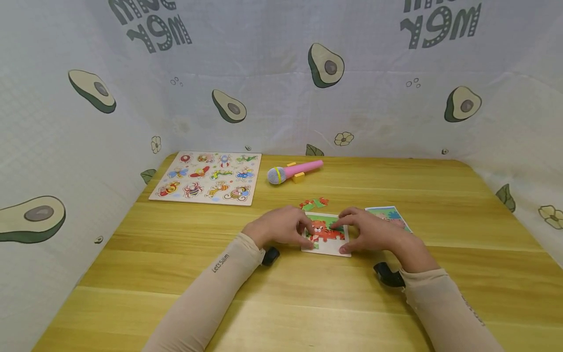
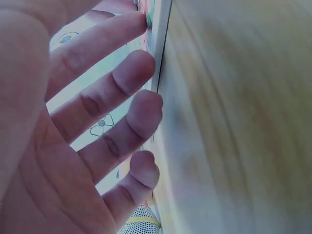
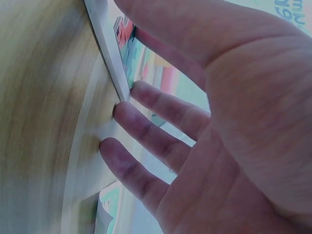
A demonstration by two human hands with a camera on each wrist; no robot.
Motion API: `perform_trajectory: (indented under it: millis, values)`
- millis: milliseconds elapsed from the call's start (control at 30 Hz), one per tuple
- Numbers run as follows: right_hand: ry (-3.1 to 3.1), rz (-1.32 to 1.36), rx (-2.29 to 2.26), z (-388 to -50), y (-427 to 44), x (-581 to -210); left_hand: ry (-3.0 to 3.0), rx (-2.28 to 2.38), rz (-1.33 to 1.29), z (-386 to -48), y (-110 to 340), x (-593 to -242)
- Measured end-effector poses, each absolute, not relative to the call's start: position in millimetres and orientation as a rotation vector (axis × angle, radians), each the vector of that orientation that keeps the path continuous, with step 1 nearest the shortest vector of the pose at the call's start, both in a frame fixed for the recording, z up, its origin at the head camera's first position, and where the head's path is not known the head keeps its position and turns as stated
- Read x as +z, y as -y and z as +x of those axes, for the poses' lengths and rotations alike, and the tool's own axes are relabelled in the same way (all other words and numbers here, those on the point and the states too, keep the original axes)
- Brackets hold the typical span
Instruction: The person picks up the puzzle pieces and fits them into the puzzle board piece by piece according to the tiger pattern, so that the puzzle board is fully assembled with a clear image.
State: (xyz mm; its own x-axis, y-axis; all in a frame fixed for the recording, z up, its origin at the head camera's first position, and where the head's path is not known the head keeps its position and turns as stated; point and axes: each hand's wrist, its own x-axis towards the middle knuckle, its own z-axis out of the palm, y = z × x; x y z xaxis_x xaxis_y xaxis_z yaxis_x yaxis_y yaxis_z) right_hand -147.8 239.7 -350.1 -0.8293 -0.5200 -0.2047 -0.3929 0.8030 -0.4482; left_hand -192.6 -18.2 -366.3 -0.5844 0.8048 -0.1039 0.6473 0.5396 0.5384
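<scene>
In the head view, a small jigsaw puzzle (image 1: 331, 247) in a white-framed board lies on the table. Its assembled pieces show an orange tiger on green, with white backing bare along the lower part. My left hand (image 1: 283, 226) is at the board's left side, thumb and index finger pinching a puzzle piece (image 1: 315, 245) near the lower left corner; its other fingers are spread. From the right, my right hand (image 1: 374, 230) rests its thumb on the near right corner and its index finger on the picture. Two loose puzzle pieces (image 1: 322, 202) lie just beyond the board.
A picture card (image 1: 393, 215) lies partly behind my right hand. Farther back are a pink toy microphone (image 1: 303, 168) and a wooden insect puzzle board (image 1: 206, 178) at left. An avocado-print cloth (image 1: 281, 98) hangs behind the wooden table (image 1: 308, 303).
</scene>
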Motion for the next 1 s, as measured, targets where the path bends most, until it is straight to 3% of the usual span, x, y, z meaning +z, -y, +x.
perform_trajectory:
  millis: [1000]
  values:
    - [-2.687,-0.628,-0.505,-146.6,-236.5,-348.5,-2.454,0.644,1.195,-192.4,18.5,-367.8]
